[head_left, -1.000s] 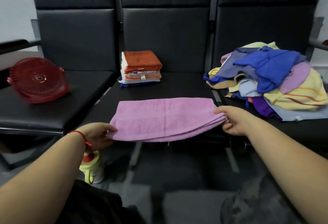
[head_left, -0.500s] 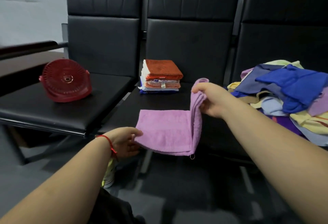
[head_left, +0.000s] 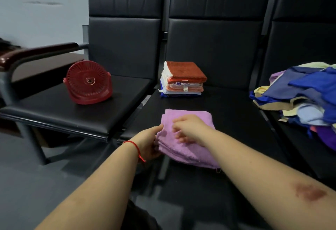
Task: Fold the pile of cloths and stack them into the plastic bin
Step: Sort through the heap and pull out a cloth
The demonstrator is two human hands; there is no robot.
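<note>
Folded pink cloth (head_left: 189,135) on middle seat (head_left: 227,113), left hand (head_left: 148,141) pinching its left edge, right hand (head_left: 189,129) blurred on top, finger state unclear, folded stack (head_left: 182,78) behind, loose pile (head_left: 301,95) right.

A waiting room or office; linked black padded seats (head_left: 209,51) stand against a plain wall (head_left: 41,11).

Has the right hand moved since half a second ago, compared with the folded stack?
Yes. The right hand came down toward the viewer, away from the folded stack, and now lies on the purple towel, near the left hand.
</note>
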